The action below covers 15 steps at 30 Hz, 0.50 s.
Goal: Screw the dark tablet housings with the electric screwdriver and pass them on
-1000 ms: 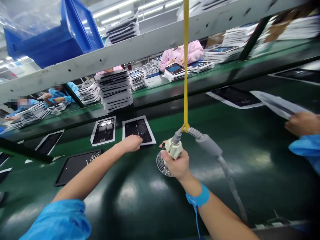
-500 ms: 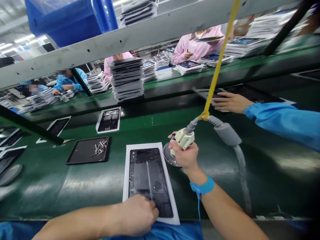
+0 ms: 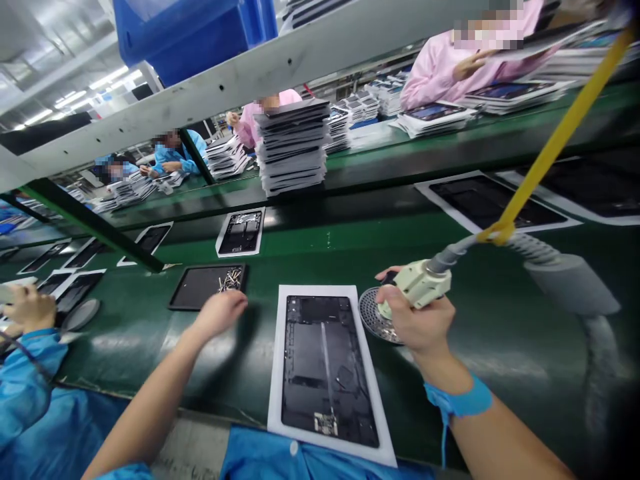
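L hand narrow, fingers curled, contents can't tell, just beside screw tray, left of tablet back. R hand right of tablet back, gripping electric driver above mesh disc.

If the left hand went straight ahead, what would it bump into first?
Probably the black tray with the little pile of screws on it. The left hand points at the tray's near edge, close to the screws. It's hard to tell how far away they are.
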Motion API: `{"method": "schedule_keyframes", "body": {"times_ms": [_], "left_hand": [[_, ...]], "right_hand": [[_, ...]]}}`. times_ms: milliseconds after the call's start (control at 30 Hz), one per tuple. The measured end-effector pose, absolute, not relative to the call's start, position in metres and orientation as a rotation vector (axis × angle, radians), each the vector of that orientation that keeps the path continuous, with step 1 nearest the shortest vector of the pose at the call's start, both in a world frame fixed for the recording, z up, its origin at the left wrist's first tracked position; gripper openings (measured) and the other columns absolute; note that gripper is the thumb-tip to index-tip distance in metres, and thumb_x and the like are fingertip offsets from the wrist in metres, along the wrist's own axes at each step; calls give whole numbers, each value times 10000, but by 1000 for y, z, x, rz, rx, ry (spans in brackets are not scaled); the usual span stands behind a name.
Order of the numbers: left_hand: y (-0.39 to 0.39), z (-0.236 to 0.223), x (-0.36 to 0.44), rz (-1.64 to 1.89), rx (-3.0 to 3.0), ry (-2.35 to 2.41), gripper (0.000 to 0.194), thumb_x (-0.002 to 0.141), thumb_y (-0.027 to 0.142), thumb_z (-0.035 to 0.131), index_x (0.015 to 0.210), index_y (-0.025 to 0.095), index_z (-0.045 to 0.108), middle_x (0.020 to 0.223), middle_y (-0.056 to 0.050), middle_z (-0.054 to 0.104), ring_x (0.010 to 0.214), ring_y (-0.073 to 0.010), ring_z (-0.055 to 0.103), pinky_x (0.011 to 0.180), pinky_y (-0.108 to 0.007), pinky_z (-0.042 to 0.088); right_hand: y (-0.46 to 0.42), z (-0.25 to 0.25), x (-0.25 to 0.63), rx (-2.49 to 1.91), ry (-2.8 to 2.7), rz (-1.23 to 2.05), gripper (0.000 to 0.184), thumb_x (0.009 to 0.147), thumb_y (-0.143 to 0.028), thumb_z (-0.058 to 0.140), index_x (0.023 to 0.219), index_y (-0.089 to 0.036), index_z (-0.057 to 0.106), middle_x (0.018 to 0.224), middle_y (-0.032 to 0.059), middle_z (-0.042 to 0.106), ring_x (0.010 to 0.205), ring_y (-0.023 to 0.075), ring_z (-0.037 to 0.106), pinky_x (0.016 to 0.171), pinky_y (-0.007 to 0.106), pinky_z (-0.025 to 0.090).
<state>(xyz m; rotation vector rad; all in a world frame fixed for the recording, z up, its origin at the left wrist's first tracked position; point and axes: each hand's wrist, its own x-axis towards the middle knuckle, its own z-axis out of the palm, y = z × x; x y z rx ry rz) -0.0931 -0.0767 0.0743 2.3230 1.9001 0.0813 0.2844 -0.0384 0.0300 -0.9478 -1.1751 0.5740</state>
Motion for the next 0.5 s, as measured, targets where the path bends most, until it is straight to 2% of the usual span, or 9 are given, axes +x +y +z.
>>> {"method": "schedule_keyframes", "body": {"times_ms": [133, 300, 500], "left_hand": [[-48, 76, -160, -74, 2188, 2212, 264, 942, 271, 499, 926, 200, 752, 993, -102, 773, 939, -269, 725, 856, -343, 540], [-32, 68, -173, -105, 2200, 2177, 313, 916, 270, 487, 1029, 204, 770, 1113, -120, 760, 1029, -283, 718, 938, -358, 539], [-15, 67, -170, -144, 2064, 2139, 211, 869, 266, 534, 869, 204, 735, 959, -100, 767, 928, -263, 720, 877, -330, 537]], "right_hand": [[-38, 30, 284, -943, -1191, 560, 139, 813, -263, 763, 916, -181, 719, 746, 27, 728, 564, 169, 674, 577, 317, 585], [-37, 26, 286, -967, -1193, 563, 162, 821, -269, 757, 956, -187, 720, 730, 18, 721, 559, 172, 666, 584, 324, 579], [-36, 25, 287, -982, -1208, 537, 168, 827, -290, 761, 953, -186, 722, 740, 23, 728, 571, 172, 669, 584, 319, 577]]}}
